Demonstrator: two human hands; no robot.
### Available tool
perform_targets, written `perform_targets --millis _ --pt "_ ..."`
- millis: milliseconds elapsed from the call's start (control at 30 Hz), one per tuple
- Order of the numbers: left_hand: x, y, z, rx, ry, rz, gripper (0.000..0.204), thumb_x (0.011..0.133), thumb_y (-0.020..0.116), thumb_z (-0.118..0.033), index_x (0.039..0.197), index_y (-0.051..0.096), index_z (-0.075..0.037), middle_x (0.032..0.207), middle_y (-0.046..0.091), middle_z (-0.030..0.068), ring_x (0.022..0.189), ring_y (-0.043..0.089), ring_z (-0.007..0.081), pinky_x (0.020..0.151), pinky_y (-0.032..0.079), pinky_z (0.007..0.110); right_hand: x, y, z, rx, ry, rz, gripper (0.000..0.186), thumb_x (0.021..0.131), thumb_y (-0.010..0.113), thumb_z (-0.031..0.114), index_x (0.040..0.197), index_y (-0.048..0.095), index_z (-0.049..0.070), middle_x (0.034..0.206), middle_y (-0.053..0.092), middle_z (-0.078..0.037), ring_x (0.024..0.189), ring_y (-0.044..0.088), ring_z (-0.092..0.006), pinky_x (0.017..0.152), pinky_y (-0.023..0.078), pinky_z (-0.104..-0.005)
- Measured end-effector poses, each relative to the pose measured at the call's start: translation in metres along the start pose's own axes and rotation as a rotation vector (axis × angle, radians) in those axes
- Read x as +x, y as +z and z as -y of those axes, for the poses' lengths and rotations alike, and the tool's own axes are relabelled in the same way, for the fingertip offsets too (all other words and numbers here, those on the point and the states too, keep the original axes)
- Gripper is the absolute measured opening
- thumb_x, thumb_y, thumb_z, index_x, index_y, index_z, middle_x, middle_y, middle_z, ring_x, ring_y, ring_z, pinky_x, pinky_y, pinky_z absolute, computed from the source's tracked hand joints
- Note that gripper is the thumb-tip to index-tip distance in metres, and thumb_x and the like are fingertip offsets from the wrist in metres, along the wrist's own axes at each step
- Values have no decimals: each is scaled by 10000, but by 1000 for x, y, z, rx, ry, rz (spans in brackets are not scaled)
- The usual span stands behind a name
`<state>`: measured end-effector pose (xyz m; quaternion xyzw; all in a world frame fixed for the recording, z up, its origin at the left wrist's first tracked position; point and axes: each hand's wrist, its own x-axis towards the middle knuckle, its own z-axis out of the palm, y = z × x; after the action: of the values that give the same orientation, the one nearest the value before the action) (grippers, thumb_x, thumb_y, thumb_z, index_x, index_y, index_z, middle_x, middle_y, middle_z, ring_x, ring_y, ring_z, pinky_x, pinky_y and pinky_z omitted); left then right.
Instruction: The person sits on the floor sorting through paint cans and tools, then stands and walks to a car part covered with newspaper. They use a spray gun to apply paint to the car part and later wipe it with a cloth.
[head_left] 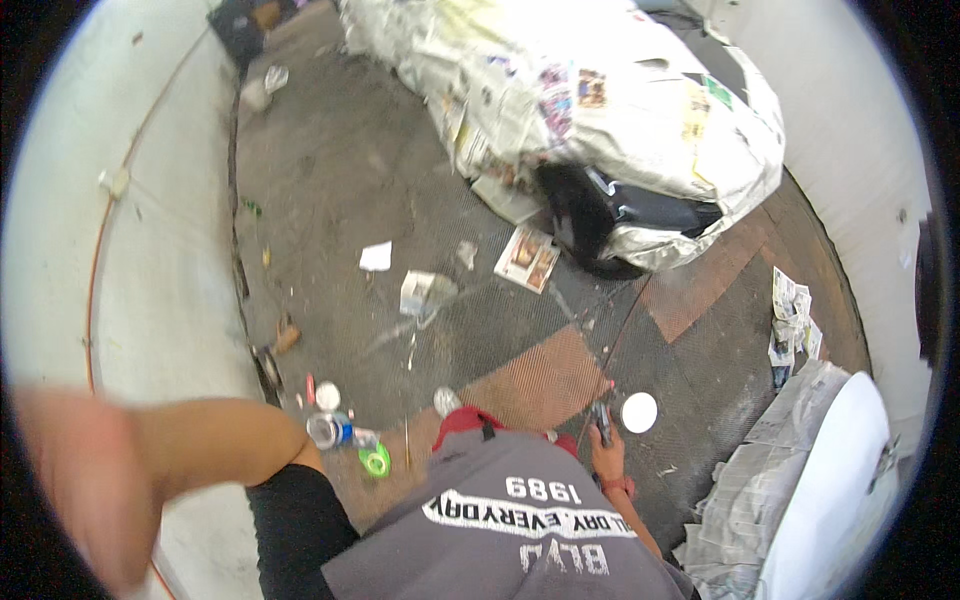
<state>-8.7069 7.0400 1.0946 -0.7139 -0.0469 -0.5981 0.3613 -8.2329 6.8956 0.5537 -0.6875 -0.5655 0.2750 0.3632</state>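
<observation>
My right hand (608, 455) hangs low beside my body, its fingers wrapped round a small dark pistol-shaped tool (601, 415), which looks like a spray gun. Just right of it on the floor lies a round white lid (639, 412). My left hand (95, 480) is raised close at the left edge, smeared by motion, so its fingers do not show clearly. Ahead stands a vehicle draped in white sheeting and newspaper (620, 120). A glossy black part (650, 205) and a dark wheel (580, 225) show below the covering.
Near my left side lie a clear container (325, 430), a bright green tape roll (375, 460) and a white disc (328, 396). Paper scraps (427, 292) litter the floor. A white curved panel (830, 490) leans at the right. An orange cable (92, 290) runs along the left wall.
</observation>
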Motion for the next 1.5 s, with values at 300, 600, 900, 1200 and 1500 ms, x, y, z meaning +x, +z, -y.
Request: perform_targets --millis 300,600,900,1200,1500 --pt "-450 -140 -115 295 -2070 521 467 1088 664 -311 1419 637 16 1416 677 193 1341 628 287 1155 468 403 57 110 58 -138 282 442 545 1033 671 179 1544 555 28 1326 697 -253 1301 649 -355 1127 464 -408" --pt "-566 -291 -368 -277 -2654 1477 632 1054 620 -543 1300 682 35 1227 752 236 1155 706 371 1016 532 456 141 232 132 -127 -18 558 598 1035 663 158 1609 509 86 1600 492 -263 1507 428 -450 1256 326 -503" --pt "-622 -358 -314 196 -2885 1099 579 1092 601 -475 1343 670 42 1251 735 220 1180 697 337 1057 512 429 230 352 134 -31 152 619 642 1041 652 222 1636 456 85 1546 584 -247 1474 523 -407 1228 394 -420" --pt "-634 -199 -97 166 -2738 889 495 1112 633 -367 1421 622 20 1323 710 168 1219 676 237 1057 523 372 319 453 90 -204 167 715 698 999 666 302 1623 452 77 1564 548 -277 1489 477 -454 1242 389 -467" --pt "-756 -121 -76 -291 -2347 1463 485 1024 704 -332 1395 637 -28 1380 656 256 1290 596 479 1129 467 526 454 647 -46 -468 349 832 702 951 731 337 1564 519 67 1451 633 -284 1344 606 -451 1154 475 -488"
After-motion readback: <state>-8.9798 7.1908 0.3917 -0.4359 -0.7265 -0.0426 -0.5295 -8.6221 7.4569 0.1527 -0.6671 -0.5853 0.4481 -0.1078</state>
